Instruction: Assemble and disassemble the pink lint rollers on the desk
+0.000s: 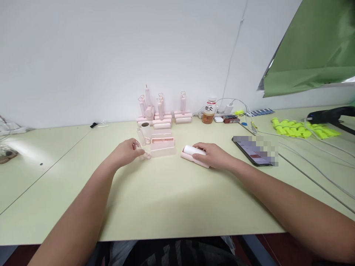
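My right hand (209,154) is closed around a lint roller head (191,150), a white roll in a pink holder, low over the table. My left hand (126,153) grips a pale pink handle (144,156) between thumb and fingers; a loop shows at its end, and the rest is partly hidden. Between the hands lies an open pink lint roller case (163,147) with a clear wall. Behind it stand a cardboard-cored white roll (145,130) and another pink handle (141,136).
Several assembled pink lint rollers (183,111) line the wall. A supplement bottle (209,111), small boxes (231,119) and white cables (299,138) are at the back right. Near my right arm lies a phone (253,151). Yellow-green pieces (301,128) lie farther right.
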Tool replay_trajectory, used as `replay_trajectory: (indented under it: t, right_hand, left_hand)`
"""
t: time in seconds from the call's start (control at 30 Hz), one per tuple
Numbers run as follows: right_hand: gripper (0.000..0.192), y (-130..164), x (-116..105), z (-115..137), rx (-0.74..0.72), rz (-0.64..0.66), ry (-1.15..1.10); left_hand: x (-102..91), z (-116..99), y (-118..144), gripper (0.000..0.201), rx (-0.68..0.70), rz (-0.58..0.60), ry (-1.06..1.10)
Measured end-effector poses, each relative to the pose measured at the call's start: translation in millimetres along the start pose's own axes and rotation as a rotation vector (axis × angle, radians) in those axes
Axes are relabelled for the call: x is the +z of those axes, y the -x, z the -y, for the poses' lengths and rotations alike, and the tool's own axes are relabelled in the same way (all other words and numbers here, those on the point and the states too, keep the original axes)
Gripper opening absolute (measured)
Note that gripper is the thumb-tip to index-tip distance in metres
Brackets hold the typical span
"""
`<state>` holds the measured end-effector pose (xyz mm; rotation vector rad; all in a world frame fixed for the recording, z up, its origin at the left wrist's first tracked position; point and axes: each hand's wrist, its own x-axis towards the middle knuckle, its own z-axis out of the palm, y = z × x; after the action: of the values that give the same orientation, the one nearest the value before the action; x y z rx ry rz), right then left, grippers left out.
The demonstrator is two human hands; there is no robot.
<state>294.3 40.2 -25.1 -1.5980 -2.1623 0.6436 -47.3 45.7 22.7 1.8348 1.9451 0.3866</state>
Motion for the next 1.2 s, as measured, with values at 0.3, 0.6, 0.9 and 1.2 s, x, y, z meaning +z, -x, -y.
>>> replay_trajectory:
  t: [0.3,0.6,0.9,1.2]
  right_hand:
    - [0.041,0.8,-0.9,0.5,0.004,-0.024,0.085]
    - [0.049,1.7,-2.5,1.3,0.051,-0.035,0.143]
    - [0.051,2.2,-2.8,3.7,0.07,-0.036,0.146]
    - [0.053,2.1,-2.9,0.3,0.073,-0.06,0.15]
  left_hand:
    - [2.0,0.3,-0.7,0.029,-0.006,0.038,0.052]
    - [0.0,0.1,-1.5,0.022,0.017,-0.072,0.197]
    - [17.6,-5.1,-2.3,0.022,0.195,0.039,0.017]
    - [12.2,-6.6,1.1,0.028,0.127,0.134,0.015]
